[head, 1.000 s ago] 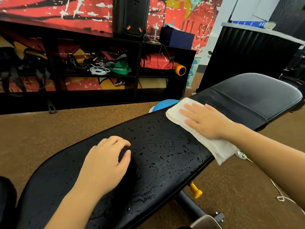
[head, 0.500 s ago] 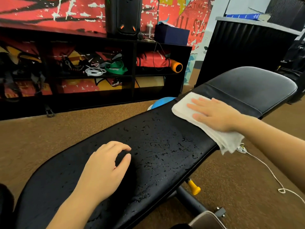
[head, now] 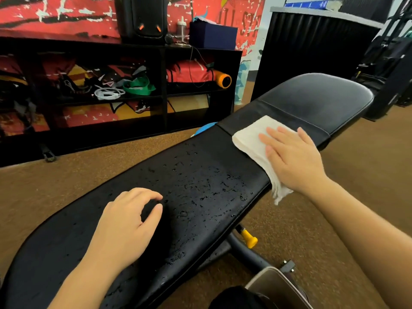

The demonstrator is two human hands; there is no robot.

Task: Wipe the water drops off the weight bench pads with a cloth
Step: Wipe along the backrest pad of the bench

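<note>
Your right hand (head: 292, 159) lies flat, fingers spread, pressing the white cloth (head: 252, 139) at right of centre — now over the seam toward the far pad, up-frame from a second ago. It's soft and limp; hold it by palm pressure. Left hand (head: 124, 226), fingers loosely curled, braces the wet long pad (head: 200, 186).

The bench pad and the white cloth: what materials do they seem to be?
Bench pad: likely vinyl or faux leather, black and glossy; water beads on it.
White cloth: looks like soft woven or paper towelling, matte, folded and draping limply over the edge.
</note>
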